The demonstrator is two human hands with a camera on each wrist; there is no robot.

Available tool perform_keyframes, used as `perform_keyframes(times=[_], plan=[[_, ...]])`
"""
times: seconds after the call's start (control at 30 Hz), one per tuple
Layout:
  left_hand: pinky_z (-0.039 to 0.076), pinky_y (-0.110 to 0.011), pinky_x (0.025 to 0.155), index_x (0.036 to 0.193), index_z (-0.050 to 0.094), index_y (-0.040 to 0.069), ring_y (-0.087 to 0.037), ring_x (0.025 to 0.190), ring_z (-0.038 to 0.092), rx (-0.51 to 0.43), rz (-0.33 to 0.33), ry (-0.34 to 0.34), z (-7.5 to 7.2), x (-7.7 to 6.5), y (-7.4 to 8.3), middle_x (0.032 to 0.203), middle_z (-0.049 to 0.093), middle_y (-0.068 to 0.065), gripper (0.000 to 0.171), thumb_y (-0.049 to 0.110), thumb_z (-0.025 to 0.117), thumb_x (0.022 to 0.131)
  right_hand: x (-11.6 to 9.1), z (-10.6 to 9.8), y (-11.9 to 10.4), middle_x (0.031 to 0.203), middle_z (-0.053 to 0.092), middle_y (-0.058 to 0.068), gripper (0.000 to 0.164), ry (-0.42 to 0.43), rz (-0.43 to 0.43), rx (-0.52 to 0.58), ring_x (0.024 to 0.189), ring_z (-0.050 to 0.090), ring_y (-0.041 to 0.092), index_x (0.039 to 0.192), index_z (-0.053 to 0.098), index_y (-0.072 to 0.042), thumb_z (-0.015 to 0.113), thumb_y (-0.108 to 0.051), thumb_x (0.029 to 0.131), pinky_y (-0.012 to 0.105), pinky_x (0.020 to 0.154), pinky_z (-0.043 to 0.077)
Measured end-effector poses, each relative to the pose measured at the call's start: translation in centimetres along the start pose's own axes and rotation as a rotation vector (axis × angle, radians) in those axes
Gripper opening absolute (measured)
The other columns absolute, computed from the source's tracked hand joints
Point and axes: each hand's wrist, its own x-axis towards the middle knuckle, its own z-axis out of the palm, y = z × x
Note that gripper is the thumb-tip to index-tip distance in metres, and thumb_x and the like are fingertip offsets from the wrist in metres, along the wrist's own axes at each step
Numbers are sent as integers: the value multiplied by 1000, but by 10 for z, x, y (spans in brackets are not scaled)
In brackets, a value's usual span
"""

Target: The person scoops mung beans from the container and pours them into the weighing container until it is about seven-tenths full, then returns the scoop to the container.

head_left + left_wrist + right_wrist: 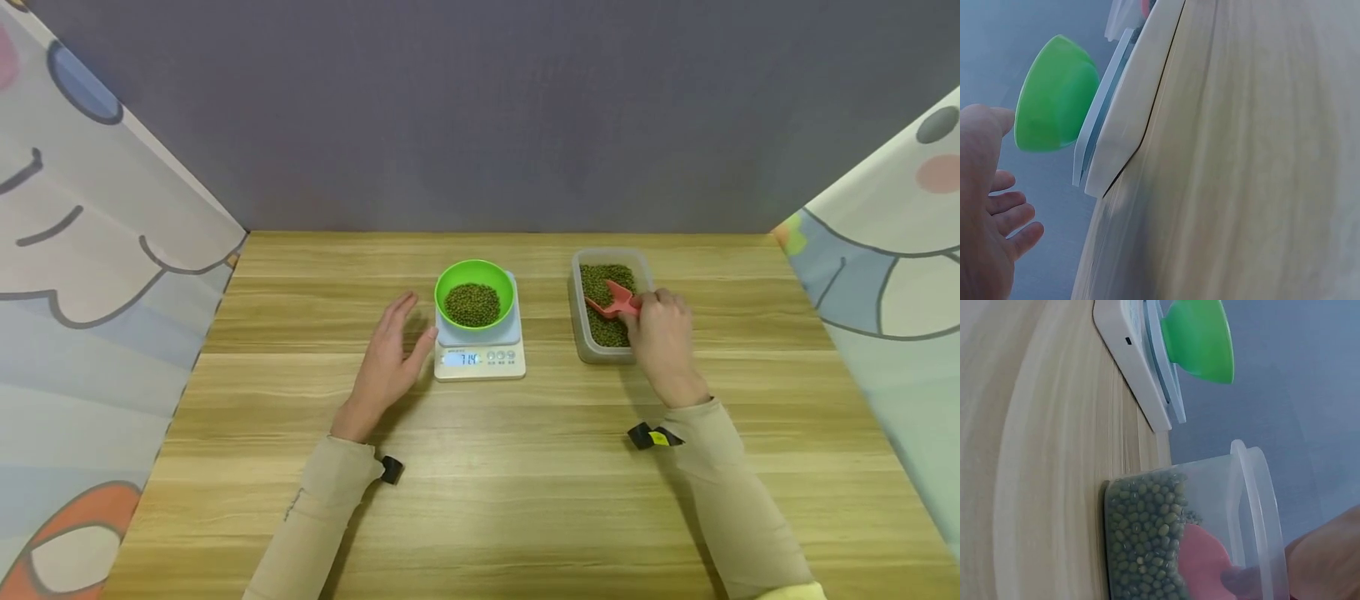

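A green bowl (458, 280) with mung beans (472, 306) in it stands on a white kitchen scale (480, 372), whose lit display seems to read 71.4. Beside the scale's left edge is my left hand (386, 360), fingers extended and holding nothing. My right hand (663, 340) grips the handle of a red scoop (621, 301) over the right rim of a clear plastic container (583, 329). Through the container wall in the right wrist view, the scoop (1202, 562) meets the mung beans (1141, 534). How full the scoop is cannot be told.
Everything stands on a wood-grain table (480, 500). A grey wall (510, 117) rises behind it, and cartoon-printed panels (82, 208) flank both sides. A stretch of table lies between the scale and the container. Each wrist carries a small black camera (392, 469).
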Motion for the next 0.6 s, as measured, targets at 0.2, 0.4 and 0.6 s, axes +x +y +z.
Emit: perform_keyframes(times=[0.2, 0.4, 0.6], plan=[[29, -51, 110, 144, 35, 1, -29, 134, 31, -1, 13, 8, -1, 1, 0, 149, 34, -15, 66, 43, 49, 95, -5, 0, 1, 82, 61, 29, 24, 65, 47, 125, 81, 51, 42, 90, 65, 15, 71, -6, 80, 55, 79, 42], [28, -51, 110, 144, 35, 0, -29, 134, 31, 1, 10, 15, -1, 1, 0, 149, 35, -16, 66, 42, 49, 95, -10, -3, 3, 84, 61, 28, 24, 91, 81, 156, 84, 50, 42, 92, 65, 14, 71, -7, 80, 55, 77, 41], [28, -52, 110, 144, 34, 2, -29, 134, 31, 2, 4, 9, -2, 0, 1, 149, 35, -16, 65, 41, 50, 95, -14, -4, 5, 80, 61, 26, 25, 131, 61, 160, 74, 47, 37, 91, 66, 13, 72, -8, 79, 50, 66, 39]])
